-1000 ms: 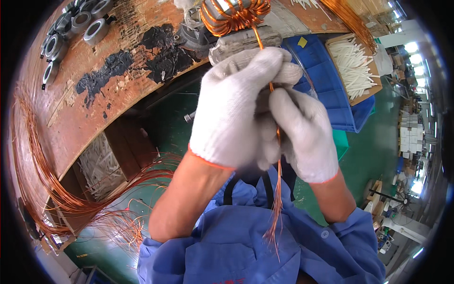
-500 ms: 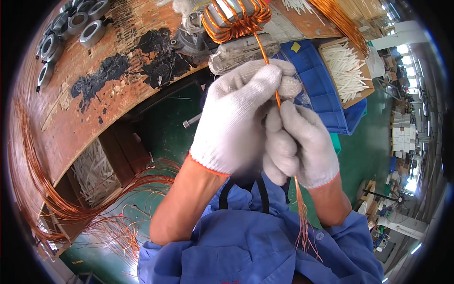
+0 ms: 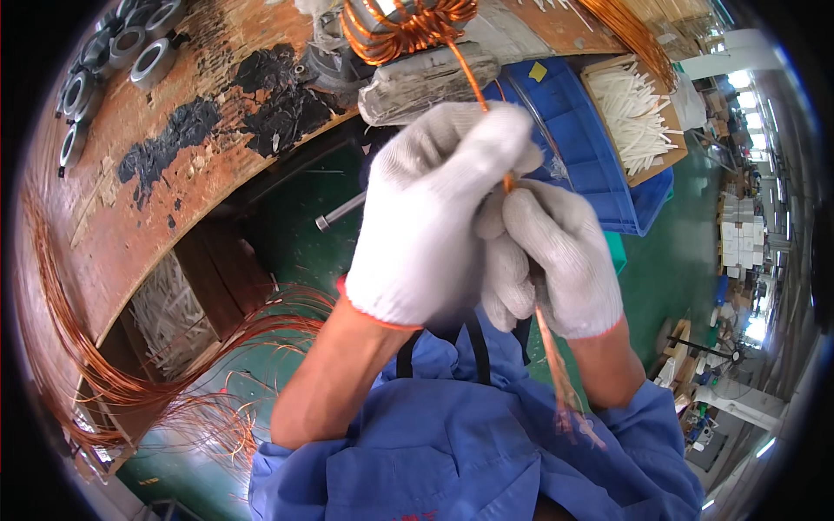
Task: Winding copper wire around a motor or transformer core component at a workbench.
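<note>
Both my hands wear white knit gloves. My left hand (image 3: pixel 434 217) and my right hand (image 3: pixel 556 260) press together, each gripping a bundle of copper wire (image 3: pixel 473 78). The wire runs taut from a ring-shaped coil (image 3: pixel 408 26) wound with copper at the top of the view, down through my fists. Its loose end (image 3: pixel 560 382) hangs blurred below my right hand, over my blue sleeve. The coil sits on a worn clamp block (image 3: pixel 426 78) at the workbench edge.
A scarred wooden workbench (image 3: pixel 174 174) fills the upper left, with several grey ring cores (image 3: pixel 113 52) on it. Loose copper wire strands (image 3: pixel 130 382) hang at the left. A blue crate (image 3: pixel 582 148) and a box of white sleeves (image 3: pixel 634 113) stand at the right, above a green floor.
My hands have stayed clamped on the wire while sliding slightly right and lower. The loose wire tail swung from below my chest toward the right.
</note>
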Demonstrator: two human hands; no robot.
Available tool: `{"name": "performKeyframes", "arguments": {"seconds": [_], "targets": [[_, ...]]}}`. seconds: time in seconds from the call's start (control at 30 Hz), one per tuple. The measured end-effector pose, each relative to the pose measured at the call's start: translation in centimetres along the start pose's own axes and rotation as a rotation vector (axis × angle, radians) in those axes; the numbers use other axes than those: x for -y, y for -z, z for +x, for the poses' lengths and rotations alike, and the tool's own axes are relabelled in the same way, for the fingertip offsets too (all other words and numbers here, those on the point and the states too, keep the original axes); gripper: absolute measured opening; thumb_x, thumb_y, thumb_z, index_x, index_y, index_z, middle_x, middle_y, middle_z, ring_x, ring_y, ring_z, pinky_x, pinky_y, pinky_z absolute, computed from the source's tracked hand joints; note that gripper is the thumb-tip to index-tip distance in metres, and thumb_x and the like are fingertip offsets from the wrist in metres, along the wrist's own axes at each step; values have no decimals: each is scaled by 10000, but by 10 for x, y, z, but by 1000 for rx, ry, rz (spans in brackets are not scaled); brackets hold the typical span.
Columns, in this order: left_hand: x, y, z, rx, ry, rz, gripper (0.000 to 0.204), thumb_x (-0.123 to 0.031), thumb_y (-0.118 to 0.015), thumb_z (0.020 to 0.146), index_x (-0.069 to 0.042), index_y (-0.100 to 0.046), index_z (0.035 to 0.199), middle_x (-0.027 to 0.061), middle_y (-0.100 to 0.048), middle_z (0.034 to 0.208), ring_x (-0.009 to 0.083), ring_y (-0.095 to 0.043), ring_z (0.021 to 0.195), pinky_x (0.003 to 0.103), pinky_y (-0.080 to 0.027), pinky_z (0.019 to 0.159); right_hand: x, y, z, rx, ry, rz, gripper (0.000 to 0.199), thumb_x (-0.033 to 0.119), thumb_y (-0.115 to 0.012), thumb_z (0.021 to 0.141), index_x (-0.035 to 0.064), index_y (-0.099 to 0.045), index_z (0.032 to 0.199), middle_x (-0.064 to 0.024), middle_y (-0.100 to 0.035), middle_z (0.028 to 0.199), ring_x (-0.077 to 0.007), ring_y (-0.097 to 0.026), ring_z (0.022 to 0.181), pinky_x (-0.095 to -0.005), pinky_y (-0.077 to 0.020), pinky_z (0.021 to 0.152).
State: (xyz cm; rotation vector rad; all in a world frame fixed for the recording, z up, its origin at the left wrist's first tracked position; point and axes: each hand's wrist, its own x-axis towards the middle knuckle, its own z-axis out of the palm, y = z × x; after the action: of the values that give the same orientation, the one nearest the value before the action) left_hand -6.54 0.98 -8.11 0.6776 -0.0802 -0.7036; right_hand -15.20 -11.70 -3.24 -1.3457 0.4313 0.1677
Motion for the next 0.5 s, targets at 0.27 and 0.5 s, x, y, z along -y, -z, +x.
{"name": "performKeyframes", "arguments": {"seconds": [0.27, 0.5], "targets": [[5, 12, -2, 286, 122, -81, 454, -273, -617, 1066, 54, -582, 1379, 166, -726, 1183, 223, -719, 1027, 329, -593, 810, -9, 18, -25, 118, -143, 314, 317, 255, -534, 1119, -37, -637, 1052, -28, -537, 643, -122, -480, 433, -327, -432, 424], [17, 13, -15, 319, 211, 23, 427, -261, -641, 1053, 60, -620, 1332, 186, -732, 1149, 283, -719, 1062, 404, -577, 937, -18, 38, -51, 136, -248, 459, 319, 273, -544, 1117, -25, -634, 1043, 12, -443, 608, -71, -350, 416, -275, -325, 406]]}}
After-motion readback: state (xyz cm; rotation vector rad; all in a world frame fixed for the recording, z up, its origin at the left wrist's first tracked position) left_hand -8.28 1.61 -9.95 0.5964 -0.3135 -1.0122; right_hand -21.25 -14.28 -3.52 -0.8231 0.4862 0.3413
